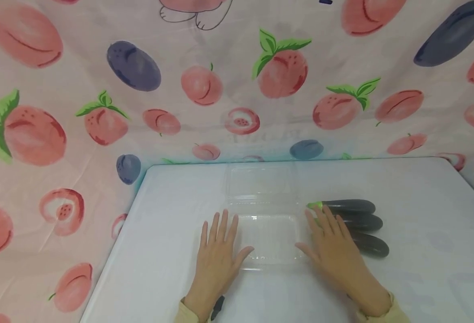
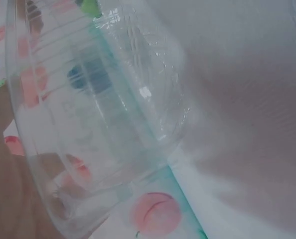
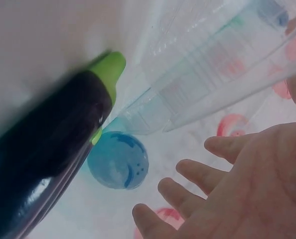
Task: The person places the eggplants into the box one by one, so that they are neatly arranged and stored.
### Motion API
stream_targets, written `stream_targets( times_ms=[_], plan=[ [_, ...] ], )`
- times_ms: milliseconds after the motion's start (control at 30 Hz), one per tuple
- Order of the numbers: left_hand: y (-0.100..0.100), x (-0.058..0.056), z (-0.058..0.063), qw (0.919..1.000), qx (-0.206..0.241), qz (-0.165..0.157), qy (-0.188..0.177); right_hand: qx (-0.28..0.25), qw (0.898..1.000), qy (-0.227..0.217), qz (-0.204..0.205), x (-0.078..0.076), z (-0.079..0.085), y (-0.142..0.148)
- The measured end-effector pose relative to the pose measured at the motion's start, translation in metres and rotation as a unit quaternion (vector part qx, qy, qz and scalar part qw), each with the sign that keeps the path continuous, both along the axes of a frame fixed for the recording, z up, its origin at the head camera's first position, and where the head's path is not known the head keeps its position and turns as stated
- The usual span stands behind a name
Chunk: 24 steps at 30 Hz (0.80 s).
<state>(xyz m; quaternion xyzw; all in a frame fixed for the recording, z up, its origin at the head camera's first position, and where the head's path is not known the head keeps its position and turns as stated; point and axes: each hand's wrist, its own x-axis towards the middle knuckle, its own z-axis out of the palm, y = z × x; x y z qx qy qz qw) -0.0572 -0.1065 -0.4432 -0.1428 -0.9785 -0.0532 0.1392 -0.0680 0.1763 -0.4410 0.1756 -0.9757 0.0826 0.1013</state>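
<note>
A clear plastic clamshell container lies on the white table with its lid folded back behind it. At its left side is my left hand, fingers straight and spread, thumb reaching over the near-left rim. My right hand is spread out to the right of the container, partly covering three dark eggplants in the head view. In the right wrist view, straight fingers show apart from an eggplant with a green cap. Neither hand holds anything.
The white table ends at a back edge against a fruit-print cloth, which also hangs along the left side. A dark strap shows at the left wrist.
</note>
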Motion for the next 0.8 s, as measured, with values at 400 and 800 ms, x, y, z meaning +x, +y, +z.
stream_targets(
  times_ms=[400, 800],
  plan=[
    [-0.004, -0.004, 0.005, 0.9985, 0.051, -0.01, -0.016, 0.006, 1.0, 0.017, 0.008, -0.003, 0.004, 0.008],
    [-0.004, -0.007, 0.002, 0.9933, 0.112, -0.018, 0.02, -0.013, 1.0, 0.017, 0.007, -0.005, 0.007, 0.015]
  ],
)
